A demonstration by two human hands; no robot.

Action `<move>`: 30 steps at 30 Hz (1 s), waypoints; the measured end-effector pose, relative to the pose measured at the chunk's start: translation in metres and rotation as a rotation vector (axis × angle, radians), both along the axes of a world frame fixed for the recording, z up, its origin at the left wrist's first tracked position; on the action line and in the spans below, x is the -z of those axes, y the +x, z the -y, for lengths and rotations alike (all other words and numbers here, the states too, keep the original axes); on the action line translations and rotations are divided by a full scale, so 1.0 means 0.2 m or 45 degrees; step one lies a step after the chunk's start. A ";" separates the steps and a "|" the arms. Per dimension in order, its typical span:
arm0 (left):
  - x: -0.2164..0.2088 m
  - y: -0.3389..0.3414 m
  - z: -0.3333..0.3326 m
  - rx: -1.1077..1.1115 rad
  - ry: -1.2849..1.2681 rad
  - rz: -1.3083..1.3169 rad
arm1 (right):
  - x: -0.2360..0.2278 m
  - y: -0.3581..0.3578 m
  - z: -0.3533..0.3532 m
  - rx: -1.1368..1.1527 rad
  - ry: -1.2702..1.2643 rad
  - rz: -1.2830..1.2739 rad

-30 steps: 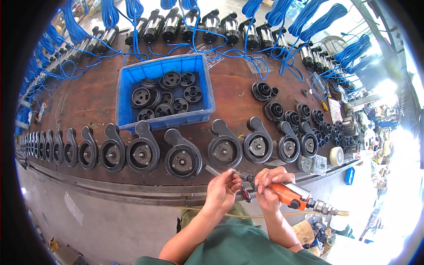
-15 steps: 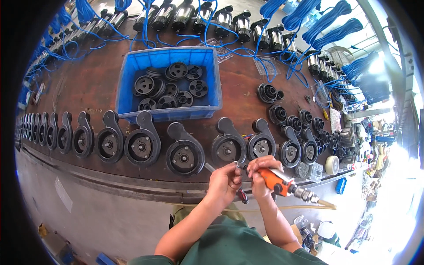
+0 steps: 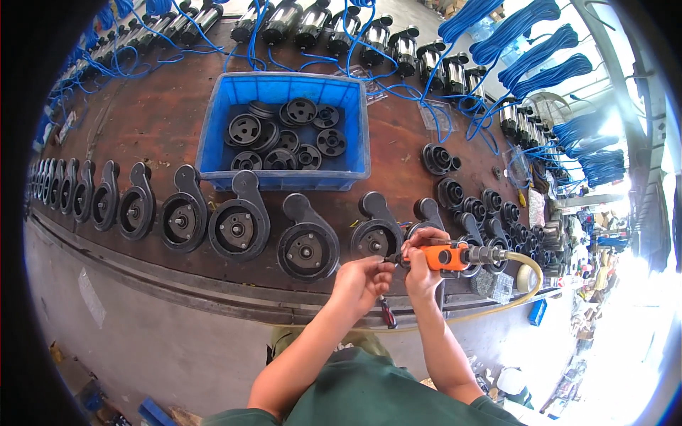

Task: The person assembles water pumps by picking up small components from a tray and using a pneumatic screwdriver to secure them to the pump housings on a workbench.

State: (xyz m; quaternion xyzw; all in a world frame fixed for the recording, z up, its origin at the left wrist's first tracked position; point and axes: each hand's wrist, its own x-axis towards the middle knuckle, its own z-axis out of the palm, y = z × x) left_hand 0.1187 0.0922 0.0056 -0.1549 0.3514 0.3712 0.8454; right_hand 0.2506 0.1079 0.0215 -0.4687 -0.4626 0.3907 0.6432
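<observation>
My right hand (image 3: 424, 273) is wrapped round an orange air screwdriver (image 3: 444, 258), held nearly level with its black nose toward the left. At the tool's tip, the fingers of my left hand (image 3: 359, 282) are pinched together; what lies between them is too small to make out. Just beyond both hands stands a round black housing (image 3: 375, 240) with a stubby arm and a metal shaft in its middle. A similar housing (image 3: 307, 252) is left of it. Below my left fingers, a hand screwdriver (image 3: 388, 312) with a red and black handle shows at the table edge.
A blue crate (image 3: 284, 181) holds several black slotted discs (image 3: 245, 129). More housings (image 3: 181, 221) run leftward along the edge. Black stepped wheels (image 3: 450, 192) are grouped at right, near a tape roll (image 3: 526, 278). Motors (image 3: 312, 28) with blue cables line the back. A hose (image 3: 529, 266) trails from the tool.
The air screwdriver has swung from sloping down at its rear to nearly level, and its nose now meets my left fingertips. The hose curves higher. The whole view has shifted slightly.
</observation>
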 end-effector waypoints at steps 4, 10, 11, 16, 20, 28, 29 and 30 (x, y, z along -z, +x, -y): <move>0.00 -0.10 0.19 0.193 0.347 -0.419 | 0.03 0.01 0.02 -0.114 0.056 0.072; 0.12 -0.02 0.34 0.401 1.213 -1.674 | 0.08 0.03 0.05 -0.111 0.080 0.154; 0.10 -0.01 0.34 0.385 1.393 -1.939 | 0.08 0.03 0.05 -0.115 0.077 0.150; 0.20 0.01 0.27 0.770 1.620 -2.277 | 0.08 0.01 0.04 -0.130 0.089 0.042; 0.26 0.01 0.24 0.686 1.735 -2.446 | 0.08 0.00 0.05 -0.124 0.087 -0.009; 0.28 0.00 0.23 0.650 1.828 -2.423 | 0.13 0.03 0.06 -0.027 0.086 -0.028; 0.29 0.00 0.23 0.638 1.831 -2.420 | 0.14 0.03 0.05 -0.024 0.120 -0.018; 0.27 0.01 0.22 0.608 1.829 -2.405 | 0.13 0.02 0.05 -0.013 0.110 0.048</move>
